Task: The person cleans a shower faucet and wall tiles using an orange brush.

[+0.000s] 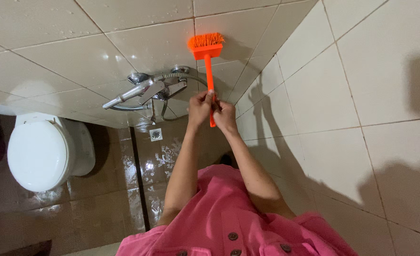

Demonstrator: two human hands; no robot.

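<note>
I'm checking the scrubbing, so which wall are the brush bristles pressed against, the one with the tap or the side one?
The orange brush touches the tap wall, above the chrome mixer tap; the side wall stays clear.

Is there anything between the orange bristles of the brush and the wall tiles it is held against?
Nothing visible. Both hands, left hand and right hand, grip the orange plastic long-handled brush, whose bristles meet the cream wall tile. The chrome shower tap sits lower, beside the handle.

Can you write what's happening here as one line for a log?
left hand: grips brush handle | right hand: grips brush handle | brush: bristles on wall tile | tap: below brush | toilet: lid shut
</note>
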